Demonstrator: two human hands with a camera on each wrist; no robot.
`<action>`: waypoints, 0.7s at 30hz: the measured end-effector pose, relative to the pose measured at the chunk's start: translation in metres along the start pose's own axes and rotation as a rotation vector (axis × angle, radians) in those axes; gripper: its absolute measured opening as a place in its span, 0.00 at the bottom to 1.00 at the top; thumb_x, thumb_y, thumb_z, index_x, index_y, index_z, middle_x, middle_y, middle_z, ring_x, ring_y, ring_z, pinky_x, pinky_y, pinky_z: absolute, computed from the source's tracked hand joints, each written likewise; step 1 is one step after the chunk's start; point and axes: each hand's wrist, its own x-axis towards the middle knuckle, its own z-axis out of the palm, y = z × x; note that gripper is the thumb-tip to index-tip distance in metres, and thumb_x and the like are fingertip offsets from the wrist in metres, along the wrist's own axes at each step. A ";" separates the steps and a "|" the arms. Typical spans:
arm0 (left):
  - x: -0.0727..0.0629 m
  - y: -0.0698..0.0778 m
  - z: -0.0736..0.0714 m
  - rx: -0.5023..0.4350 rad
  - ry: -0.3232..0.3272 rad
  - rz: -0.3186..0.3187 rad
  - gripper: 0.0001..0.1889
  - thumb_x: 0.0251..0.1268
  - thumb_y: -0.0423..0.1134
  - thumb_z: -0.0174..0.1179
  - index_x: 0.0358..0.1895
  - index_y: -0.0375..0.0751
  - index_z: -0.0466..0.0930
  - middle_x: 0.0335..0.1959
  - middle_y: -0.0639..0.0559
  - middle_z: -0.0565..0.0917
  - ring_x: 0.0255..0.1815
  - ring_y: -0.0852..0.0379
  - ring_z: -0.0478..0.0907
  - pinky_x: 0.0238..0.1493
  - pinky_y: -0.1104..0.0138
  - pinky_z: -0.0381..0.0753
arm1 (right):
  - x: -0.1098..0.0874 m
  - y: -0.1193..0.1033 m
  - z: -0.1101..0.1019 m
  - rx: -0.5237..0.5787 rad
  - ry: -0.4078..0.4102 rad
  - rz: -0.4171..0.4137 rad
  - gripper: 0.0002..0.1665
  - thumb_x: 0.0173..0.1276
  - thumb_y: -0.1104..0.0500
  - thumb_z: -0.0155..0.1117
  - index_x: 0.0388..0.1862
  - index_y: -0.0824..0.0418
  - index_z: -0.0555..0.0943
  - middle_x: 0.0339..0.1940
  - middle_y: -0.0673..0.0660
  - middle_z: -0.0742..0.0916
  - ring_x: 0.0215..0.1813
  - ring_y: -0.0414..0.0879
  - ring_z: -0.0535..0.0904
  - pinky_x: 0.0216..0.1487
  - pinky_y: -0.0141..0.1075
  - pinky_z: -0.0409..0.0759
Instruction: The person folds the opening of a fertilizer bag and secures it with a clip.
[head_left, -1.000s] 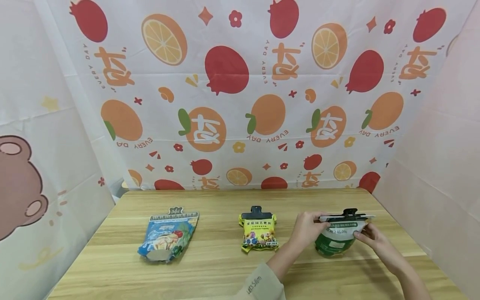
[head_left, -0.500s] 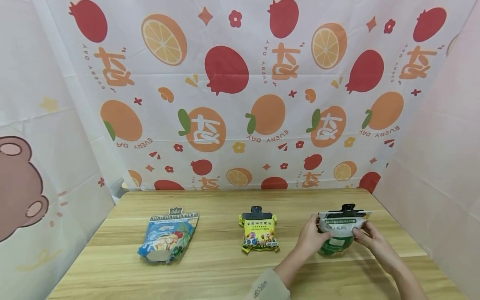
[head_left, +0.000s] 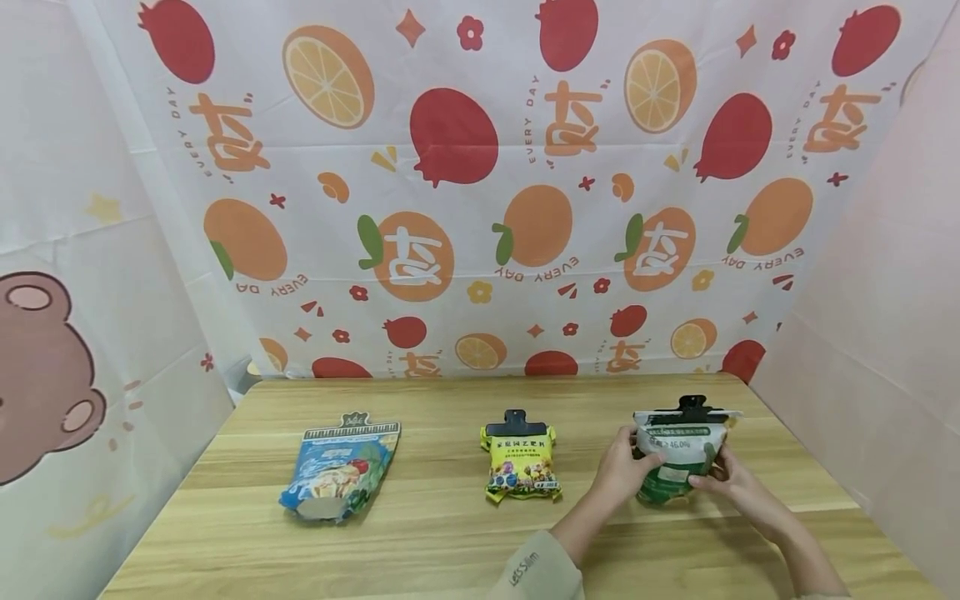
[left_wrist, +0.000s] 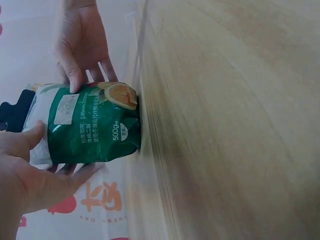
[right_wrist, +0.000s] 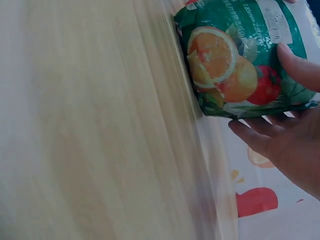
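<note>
A green-and-white fertilizer bag (head_left: 678,457) stands at the right of the table, its folded top pinched by a black clip (head_left: 693,408). From the left side my left hand (head_left: 624,472) grips it, thumb on the front and fingers behind, as the left wrist view shows. My right hand (head_left: 738,492) holds the bag's right side, thumb on the front near the white label (left_wrist: 66,109) and fingers round the back. Printed oranges and a tomato show on the bag's lower side (right_wrist: 235,75) in the right wrist view. The fingertips behind are partly hidden.
A yellow fertilizer packet (head_left: 521,467) with a black clip (head_left: 516,425) lies mid-table. Farther left lies a blue food bag (head_left: 337,475) with a decorated clip (head_left: 354,425). A fruit-print cloth (head_left: 465,250) hangs behind the wooden table (head_left: 420,550).
The left hand has moved from the bag's clipped top down to its side. The right hand has slid lower along the bag. The bag's top stands slightly higher and more upright.
</note>
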 end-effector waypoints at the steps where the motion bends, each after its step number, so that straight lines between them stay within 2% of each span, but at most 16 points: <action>1: 0.000 -0.001 0.001 0.010 0.003 0.001 0.23 0.56 0.42 0.66 0.55 0.44 0.71 0.48 0.50 0.77 0.52 0.54 0.72 0.50 0.61 0.73 | 0.001 0.001 0.000 0.002 -0.002 0.004 0.51 0.65 0.60 0.59 0.69 0.73 0.34 0.65 0.78 0.53 0.65 0.72 0.50 0.60 0.56 0.60; 6: 0.003 -0.007 0.005 0.055 0.009 -0.017 0.26 0.54 0.40 0.67 0.57 0.44 0.69 0.49 0.51 0.77 0.53 0.53 0.72 0.51 0.60 0.73 | 0.006 0.003 -0.001 -0.015 0.036 -0.001 0.49 0.67 0.58 0.58 0.69 0.74 0.37 0.65 0.78 0.54 0.64 0.71 0.53 0.57 0.47 0.66; 11: 0.006 -0.011 0.008 0.056 0.023 -0.034 0.27 0.51 0.37 0.69 0.55 0.42 0.69 0.46 0.50 0.77 0.49 0.53 0.74 0.48 0.61 0.74 | 0.011 0.003 0.002 -0.006 0.065 -0.022 0.47 0.67 0.59 0.57 0.68 0.76 0.37 0.65 0.80 0.55 0.64 0.71 0.54 0.56 0.44 0.67; 18: 0.009 -0.017 0.012 0.028 0.040 -0.058 0.28 0.48 0.32 0.70 0.53 0.38 0.67 0.47 0.44 0.77 0.51 0.48 0.73 0.49 0.59 0.73 | 0.016 0.005 0.006 -0.017 0.061 -0.006 0.52 0.61 0.62 0.64 0.69 0.74 0.39 0.65 0.79 0.54 0.64 0.73 0.51 0.58 0.54 0.64; 21: 0.009 -0.018 0.012 -0.006 0.066 -0.043 0.28 0.48 0.29 0.69 0.52 0.37 0.65 0.45 0.44 0.77 0.49 0.49 0.74 0.48 0.59 0.74 | 0.018 0.007 0.007 -0.013 0.062 -0.006 0.50 0.63 0.61 0.63 0.69 0.72 0.40 0.66 0.77 0.53 0.64 0.73 0.52 0.57 0.52 0.66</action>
